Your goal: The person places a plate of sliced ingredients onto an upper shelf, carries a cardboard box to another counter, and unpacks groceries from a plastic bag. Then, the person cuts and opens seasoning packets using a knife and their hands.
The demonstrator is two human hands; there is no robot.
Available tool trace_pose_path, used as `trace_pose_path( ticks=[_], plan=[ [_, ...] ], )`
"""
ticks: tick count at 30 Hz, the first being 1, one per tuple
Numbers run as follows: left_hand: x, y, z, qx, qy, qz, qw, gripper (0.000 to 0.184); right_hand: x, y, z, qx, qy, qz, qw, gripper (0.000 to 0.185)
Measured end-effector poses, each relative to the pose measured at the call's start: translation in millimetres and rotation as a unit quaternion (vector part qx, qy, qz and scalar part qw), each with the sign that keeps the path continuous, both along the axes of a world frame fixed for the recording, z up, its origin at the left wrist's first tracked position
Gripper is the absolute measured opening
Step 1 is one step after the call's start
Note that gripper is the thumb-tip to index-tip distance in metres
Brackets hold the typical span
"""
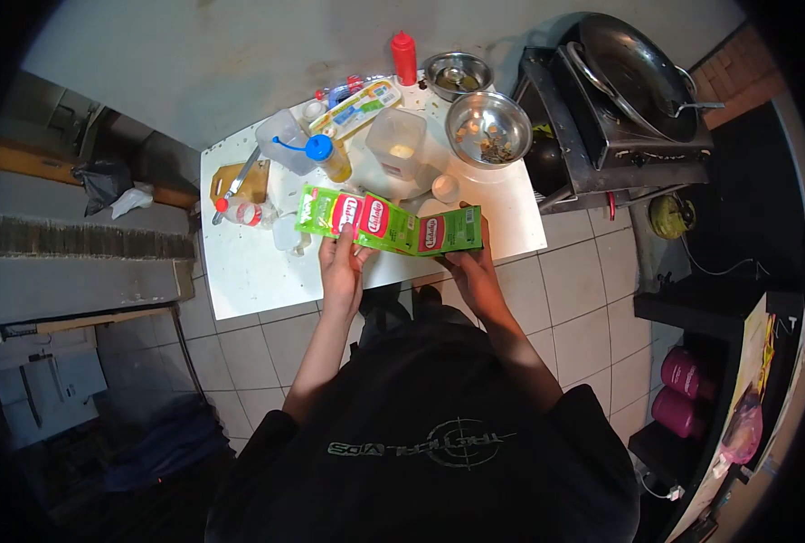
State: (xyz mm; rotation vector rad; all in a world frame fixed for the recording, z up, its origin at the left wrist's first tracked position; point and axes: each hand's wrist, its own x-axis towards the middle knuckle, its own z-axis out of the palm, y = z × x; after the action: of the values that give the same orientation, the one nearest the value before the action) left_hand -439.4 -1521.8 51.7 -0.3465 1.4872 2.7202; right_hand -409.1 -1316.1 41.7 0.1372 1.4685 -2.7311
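A strip of green and pink sachets [402, 229] is stretched between my two hands above the near part of the white table. My left hand [341, 261] pinches its lower edge left of the middle, the thumb lying on the front. On the right end, my right hand [471, 257] grips the strip from below and behind, with some fingers hidden. Just beyond the strip are a small cup [445, 188], a clear plastic tub [397, 145] with something pale inside, and a squeeze bottle [332, 159] with a blue cap and yellowish contents.
On the white table [267, 281] stand a cutting board [241, 184] with a knife, a red squeeze bottle [403, 58], a steel bowl [488, 128] holding food pieces and another steel bowl [458, 76]. A wok [636, 77] sits on the stove at right.
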Motion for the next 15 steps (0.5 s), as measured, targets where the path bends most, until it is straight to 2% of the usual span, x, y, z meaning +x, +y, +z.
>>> trace_pose_path(
  ticks=[2, 3, 5, 7, 9, 10, 11, 14, 15],
  plan=[
    [2, 4, 3, -0.020, 0.013, 0.023, 0.999, 0.023, -2, -2, 18, -0.068, -0.049, -0.036, 0.996, 0.068],
    [3, 4, 5, -0.029, 0.027, 0.028, 0.999, 0.022, -4, -1, 19, -0.062, -0.047, -0.044, 0.996, 0.068],
    [6, 2, 10, -0.043, 0.042, 0.023, 0.998, 0.020, -6, 3, 22, 0.060, -0.015, -0.081, 0.995, 0.070],
    [6, 2, 24, -0.048, 0.048, 0.018, 0.998, 0.021, -9, 6, 9, 0.094, 0.029, -0.103, 0.990, 0.068],
    [6, -1, 31, -0.051, 0.066, 0.018, 0.996, 0.021, -10, 9, 7, 0.286, 0.096, -0.089, 0.949, 0.061],
    [8, -2, 37, -0.056, 0.072, 0.002, 0.996, 0.023, -10, 10, 14, 0.335, 0.110, -0.087, 0.931, 0.053],
    [10, -1, 41, -0.056, 0.073, -0.001, 0.996, 0.023, -9, 10, 15, 0.336, 0.110, -0.090, 0.931, 0.053],
    [14, 1, 44, -0.084, 0.059, 0.005, 0.995, 0.024, -5, 3, 8, 0.562, 0.179, -0.088, 0.803, 0.039],
    [15, 0, 43, -0.092, 0.075, -0.011, 0.993, 0.025, -5, 0, 9, 0.563, 0.180, -0.090, 0.802, 0.039]
  ],
)
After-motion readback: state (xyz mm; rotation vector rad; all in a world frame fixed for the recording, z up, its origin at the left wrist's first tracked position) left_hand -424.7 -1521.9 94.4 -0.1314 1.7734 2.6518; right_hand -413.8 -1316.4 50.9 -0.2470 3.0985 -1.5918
